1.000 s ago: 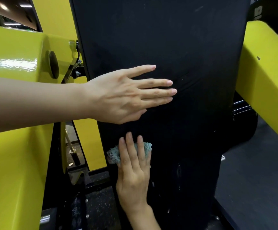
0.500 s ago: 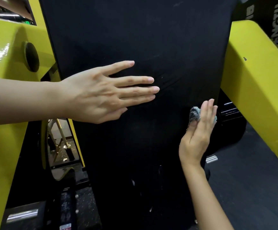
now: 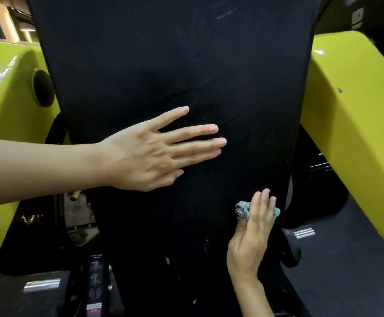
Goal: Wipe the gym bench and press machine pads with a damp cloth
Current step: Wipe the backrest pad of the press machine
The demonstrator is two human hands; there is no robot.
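- Pad: we record a tall black upholstered back pad filling the centre of the view, with faint pale streaks near its top.
- Left hand: the left hand lies flat on the middle of the pad, reaching in from the left. Its fingers are straight and slightly spread, and it grips nothing.
- Cloth: a small bunched teal-grey cloth sits against the lower right part of the pad, close to the pad's right edge. It is well below and to the right of the left hand.
- Right hand: the right hand comes up from below, fingers straight and held together, pressing the cloth onto the pad. The thumb tip lies at the wad's lower edge, and cloth shows on both sides of the fingers.
- Frame: glossy yellow-green painted machine arms stand on either side of the pad, one on the left and one on the right. The left one carries a round black cap.
- Fittings: a short chrome peg projects just to the right of the pad's lower edge, and another shows at lower left.
- Floor: a dark floor lies at lower right.
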